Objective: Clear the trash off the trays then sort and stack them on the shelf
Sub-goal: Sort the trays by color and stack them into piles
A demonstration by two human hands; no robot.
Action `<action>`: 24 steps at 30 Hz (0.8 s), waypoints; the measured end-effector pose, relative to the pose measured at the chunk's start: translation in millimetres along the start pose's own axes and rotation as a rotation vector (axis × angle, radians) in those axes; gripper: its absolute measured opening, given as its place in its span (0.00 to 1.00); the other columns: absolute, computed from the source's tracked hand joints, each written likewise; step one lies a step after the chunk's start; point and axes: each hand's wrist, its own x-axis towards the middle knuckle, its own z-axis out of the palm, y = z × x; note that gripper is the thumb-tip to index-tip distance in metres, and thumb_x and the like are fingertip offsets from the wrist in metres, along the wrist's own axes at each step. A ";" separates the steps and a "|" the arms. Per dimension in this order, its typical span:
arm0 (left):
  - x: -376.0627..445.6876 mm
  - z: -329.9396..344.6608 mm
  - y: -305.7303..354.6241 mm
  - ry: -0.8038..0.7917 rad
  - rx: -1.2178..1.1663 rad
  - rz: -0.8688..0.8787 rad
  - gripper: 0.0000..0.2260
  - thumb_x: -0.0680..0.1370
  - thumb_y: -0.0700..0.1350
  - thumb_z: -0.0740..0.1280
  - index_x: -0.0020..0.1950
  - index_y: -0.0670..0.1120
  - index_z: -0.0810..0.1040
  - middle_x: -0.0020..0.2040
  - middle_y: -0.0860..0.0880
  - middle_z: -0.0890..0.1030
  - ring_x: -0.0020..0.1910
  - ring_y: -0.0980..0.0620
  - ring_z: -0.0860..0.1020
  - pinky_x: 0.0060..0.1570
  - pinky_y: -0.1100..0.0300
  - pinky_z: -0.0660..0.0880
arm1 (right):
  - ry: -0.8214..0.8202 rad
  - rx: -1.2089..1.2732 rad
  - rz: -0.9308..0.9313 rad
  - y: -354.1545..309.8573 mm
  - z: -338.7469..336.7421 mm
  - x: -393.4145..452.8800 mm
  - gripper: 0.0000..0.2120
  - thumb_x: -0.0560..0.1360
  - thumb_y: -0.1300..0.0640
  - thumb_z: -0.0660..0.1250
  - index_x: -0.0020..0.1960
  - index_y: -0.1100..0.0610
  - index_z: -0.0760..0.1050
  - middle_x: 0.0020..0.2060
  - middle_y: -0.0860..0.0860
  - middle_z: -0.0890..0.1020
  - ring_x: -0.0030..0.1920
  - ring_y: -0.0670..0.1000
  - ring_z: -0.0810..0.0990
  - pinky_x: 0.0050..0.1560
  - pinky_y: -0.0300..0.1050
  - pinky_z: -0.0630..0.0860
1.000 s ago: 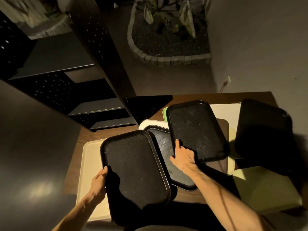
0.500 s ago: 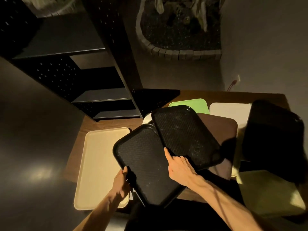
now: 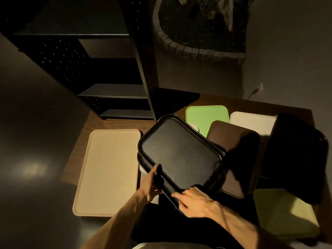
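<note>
The person holds a small stack of black trays over the middle of the bench, the top tray sitting skewed on those beneath it. The left hand grips the near left rim, thumb over the edge. The right hand lies at the near corner with fingers fairly straight against the rim; whether it truly clamps the stack cannot be told.

The chief risk is the stack sliding apart: the trays are not squared, so a tilt toward the shelf could send the top one off the far right side onto the brown tray or green tray. The beige tray lies just left, and a swing that way could clip it. The light is dim, so any crumbs on the black surface would be easy to miss and get shelved with it.
</note>
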 end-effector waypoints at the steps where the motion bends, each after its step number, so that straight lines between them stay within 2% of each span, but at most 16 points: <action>1: 2.2 1.5 0.2 0.028 0.013 -0.001 0.18 0.78 0.56 0.66 0.57 0.43 0.78 0.63 0.37 0.77 0.56 0.41 0.78 0.52 0.45 0.78 | 0.080 -0.010 0.028 4.1 -2.0 5.0 0.18 0.78 0.50 0.54 0.67 0.48 0.68 0.46 0.55 0.84 0.46 0.60 0.83 0.47 0.54 0.77; 2: 5.2 2.6 0.2 0.053 0.019 -0.001 0.16 0.78 0.54 0.68 0.57 0.43 0.79 0.62 0.37 0.78 0.53 0.42 0.78 0.47 0.47 0.78 | 0.216 0.009 0.083 12.0 -5.7 13.0 0.16 0.77 0.49 0.55 0.64 0.48 0.70 0.47 0.52 0.84 0.46 0.58 0.84 0.46 0.52 0.78; 4: 11.4 4.0 0.4 0.073 0.026 -0.006 0.18 0.77 0.52 0.69 0.60 0.41 0.78 0.60 0.38 0.79 0.50 0.42 0.78 0.48 0.47 0.77 | 0.525 0.084 0.243 37.5 -24.6 33.8 0.15 0.77 0.49 0.58 0.61 0.49 0.74 0.49 0.49 0.82 0.50 0.53 0.81 0.47 0.49 0.79; 6: 17.1 4.4 -0.7 0.090 0.013 -0.012 0.19 0.77 0.51 0.69 0.62 0.41 0.76 0.54 0.41 0.80 0.47 0.44 0.78 0.48 0.47 0.76 | 0.607 0.111 0.419 74.7 -50.1 54.2 0.21 0.79 0.47 0.59 0.68 0.55 0.71 0.56 0.52 0.77 0.56 0.52 0.75 0.54 0.50 0.77; 9: 22.4 2.9 -0.7 0.098 0.007 -0.010 0.17 0.78 0.50 0.68 0.63 0.42 0.75 0.48 0.44 0.79 0.46 0.45 0.77 0.43 0.49 0.76 | 0.541 0.051 0.618 115.8 -73.8 74.9 0.31 0.79 0.44 0.60 0.76 0.59 0.61 0.65 0.57 0.72 0.64 0.57 0.71 0.64 0.54 0.70; 12: 22.0 3.9 2.1 0.078 0.018 -0.020 0.10 0.79 0.46 0.65 0.58 0.42 0.75 0.43 0.45 0.77 0.41 0.47 0.76 0.39 0.51 0.75 | 0.529 -0.006 0.643 127.5 -75.9 87.1 0.33 0.78 0.41 0.61 0.75 0.59 0.62 0.69 0.59 0.70 0.66 0.59 0.69 0.64 0.56 0.68; 15: 21.2 4.7 0.7 0.121 0.015 -0.005 0.03 0.79 0.39 0.63 0.50 0.40 0.75 0.37 0.44 0.74 0.34 0.47 0.73 0.34 0.54 0.73 | 0.420 0.110 0.729 126.0 -73.1 93.8 0.33 0.78 0.37 0.58 0.75 0.57 0.62 0.68 0.60 0.72 0.67 0.61 0.70 0.65 0.58 0.66; 18: 22.9 2.9 0.2 0.155 -0.011 -0.006 0.07 0.78 0.34 0.58 0.43 0.40 0.72 0.38 0.43 0.72 0.35 0.46 0.72 0.34 0.53 0.72 | 0.369 0.128 0.728 125.2 -64.4 94.2 0.34 0.77 0.35 0.57 0.75 0.57 0.61 0.68 0.60 0.72 0.68 0.61 0.70 0.67 0.57 0.64; 21: 21.7 2.2 0.8 0.153 -0.059 -0.022 0.09 0.77 0.33 0.56 0.40 0.40 0.72 0.37 0.42 0.72 0.35 0.45 0.73 0.35 0.51 0.73 | 0.331 0.303 0.777 125.3 -78.6 94.2 0.35 0.75 0.34 0.61 0.72 0.57 0.65 0.68 0.61 0.72 0.69 0.62 0.69 0.68 0.56 0.66; 24: 20.1 -0.7 0.0 0.168 -0.127 -0.011 0.09 0.77 0.32 0.57 0.38 0.39 0.72 0.35 0.43 0.73 0.35 0.44 0.73 0.38 0.51 0.73 | 0.235 0.454 0.797 132.4 -87.4 95.0 0.37 0.68 0.26 0.60 0.64 0.53 0.75 0.62 0.59 0.79 0.65 0.61 0.75 0.65 0.53 0.73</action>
